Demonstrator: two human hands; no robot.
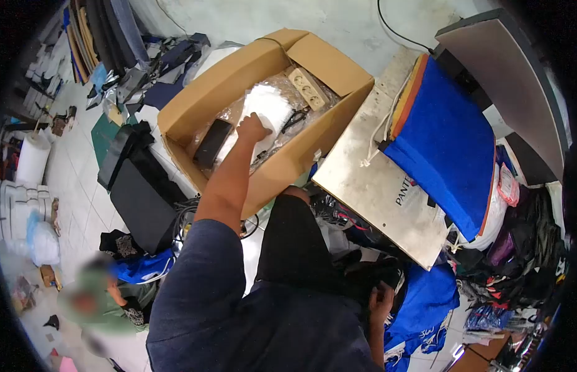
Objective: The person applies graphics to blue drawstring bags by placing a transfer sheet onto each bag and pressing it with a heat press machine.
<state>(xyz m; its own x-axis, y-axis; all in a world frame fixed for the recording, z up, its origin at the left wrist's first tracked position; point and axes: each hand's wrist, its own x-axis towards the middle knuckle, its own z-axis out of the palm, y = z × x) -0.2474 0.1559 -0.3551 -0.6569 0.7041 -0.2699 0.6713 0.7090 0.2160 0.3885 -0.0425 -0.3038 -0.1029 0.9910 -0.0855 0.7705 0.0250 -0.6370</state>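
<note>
My left hand [254, 128] reaches into a cardboard box [270, 186], its short-looking, bent fingers on a stack of white sheets or flat packets [263, 102]. Left of the hand in the box lies a black rectangular case [213, 142]. A white power strip [308, 88] and a small black cable [293, 120] are to its right, among clear plastic wrapping. My right hand [380, 302] rests low at my side, against dark cloth [369, 276], fingers slightly bent and apart. Nothing shows in it.
To the right, a blue padded piece [447, 142] lies on a pale metal board [381, 167]. A black box-like object [143, 198] stands left of the carton. Another person [115, 304] sits at lower left. Blue cloth [422, 310] and piled fabric [518, 242] lie right.
</note>
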